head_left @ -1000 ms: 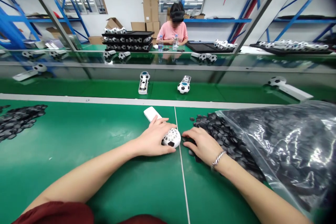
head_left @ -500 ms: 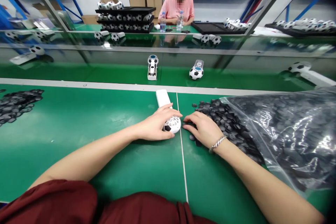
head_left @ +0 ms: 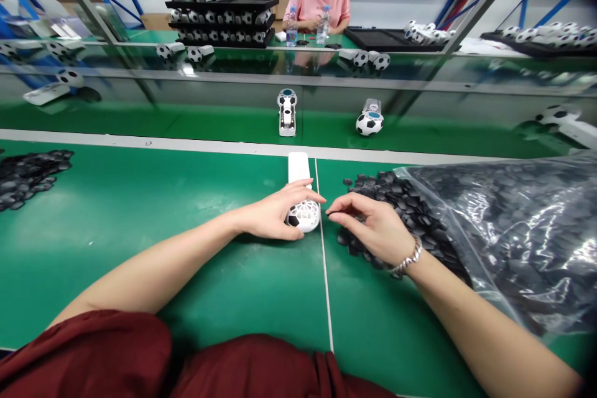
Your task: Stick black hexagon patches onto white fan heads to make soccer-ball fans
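Your left hand [head_left: 268,216] lies over the white ball-headed device [head_left: 308,216], and its grip is grasping this device around the ball; the device rests on the green tabletop [head_left: 209,292], just beside the thin white line [head_left: 326,286], with its handle [head_left: 298,165] pointing away from you; the ball shows a white lattice and a black patch near your thumb. Your right hand [head_left: 380,230] is across the line; its grip pinches a small black piece [head_left: 329,213] between thumb and forefinger; beside this hand spreads a heap of black pieces [head_left: 410,205], next to a clear plastic bag [head_left: 527,236].
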{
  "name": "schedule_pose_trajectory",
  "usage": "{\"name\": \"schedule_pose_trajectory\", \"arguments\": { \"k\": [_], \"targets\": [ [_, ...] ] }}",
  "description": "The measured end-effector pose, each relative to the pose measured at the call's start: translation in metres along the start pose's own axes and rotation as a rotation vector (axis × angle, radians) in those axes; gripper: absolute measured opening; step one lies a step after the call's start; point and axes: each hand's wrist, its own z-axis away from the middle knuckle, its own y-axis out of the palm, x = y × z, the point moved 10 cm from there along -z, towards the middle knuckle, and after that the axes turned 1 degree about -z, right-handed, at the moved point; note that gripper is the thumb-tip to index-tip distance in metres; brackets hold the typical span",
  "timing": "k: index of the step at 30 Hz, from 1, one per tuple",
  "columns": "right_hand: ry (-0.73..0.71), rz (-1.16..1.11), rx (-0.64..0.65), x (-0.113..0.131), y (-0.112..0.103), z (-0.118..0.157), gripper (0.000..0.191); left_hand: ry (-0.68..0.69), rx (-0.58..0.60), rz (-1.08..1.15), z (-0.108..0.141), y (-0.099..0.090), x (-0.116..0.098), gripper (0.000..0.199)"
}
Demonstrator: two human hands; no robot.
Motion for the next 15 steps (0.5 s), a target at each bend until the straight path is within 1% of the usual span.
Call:
{"name": "schedule_pose_trajectory", "arguments": {
  "k": [3, 7, 9, 12, 13, 15],
  "targets": [
    [-0.001, -0.078, 0.037, 0.003, 0.007, 0.002, 0.012, 0.006, -0.002, 0.003, -0.001, 0.001, 0.0, 0.065],
    [-0.119, 0.029, 0.036, 0.016, 0.007, 0.005, 0.018, 0.024, -0.013, 0.007, -0.001, 0.0, -0.003, 0.064],
    [-0.088, 0.046, 0.038, 0.012, 0.007, 0.005, 0.017, 0.028, -0.016, 0.006, -0.001, -0.001, -0.004, 0.064],
    [0.036, -0.037, 0.022, 0.0, 0.007, 0.004, 0.014, 0.03, -0.034, 0.009, 0.0, -0.001, -0.004, 0.063],
    [0.044, -0.054, 0.012, -0.001, 0.006, 0.004, 0.013, 0.029, -0.05, 0.015, 0.0, -0.001, -0.004, 0.061],
    [-0.011, -0.045, -0.021, 0.005, 0.004, 0.004, 0.012, 0.024, -0.099, 0.031, -0.001, -0.003, -0.002, 0.057]
  ]
}}
